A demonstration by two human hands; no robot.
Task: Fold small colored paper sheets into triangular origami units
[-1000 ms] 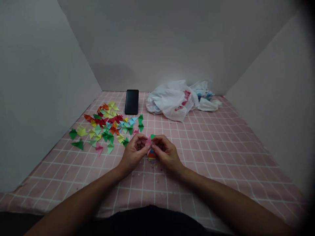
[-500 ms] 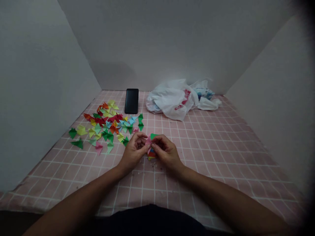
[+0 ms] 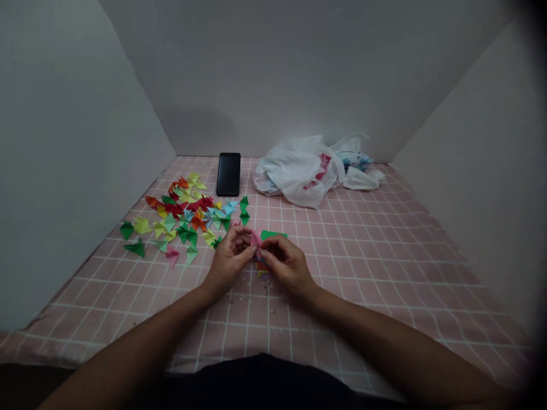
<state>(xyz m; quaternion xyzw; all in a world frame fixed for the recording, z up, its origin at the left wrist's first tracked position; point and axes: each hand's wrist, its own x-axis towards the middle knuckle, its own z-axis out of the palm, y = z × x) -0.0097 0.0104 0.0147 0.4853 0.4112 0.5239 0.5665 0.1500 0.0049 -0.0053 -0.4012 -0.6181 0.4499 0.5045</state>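
Pinching with fingertips pressed together, I hold the pink paper [image 3: 256, 238] between my left hand [image 3: 228, 261] and right hand [image 3: 290, 266], its tip toward the far side; folded papers [image 3: 199, 221] lie farther left.

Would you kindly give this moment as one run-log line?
left hand: holding pink paper | right hand: holding pink paper | nearby: green paper, folded paper pieces | farther back: phone, white bag
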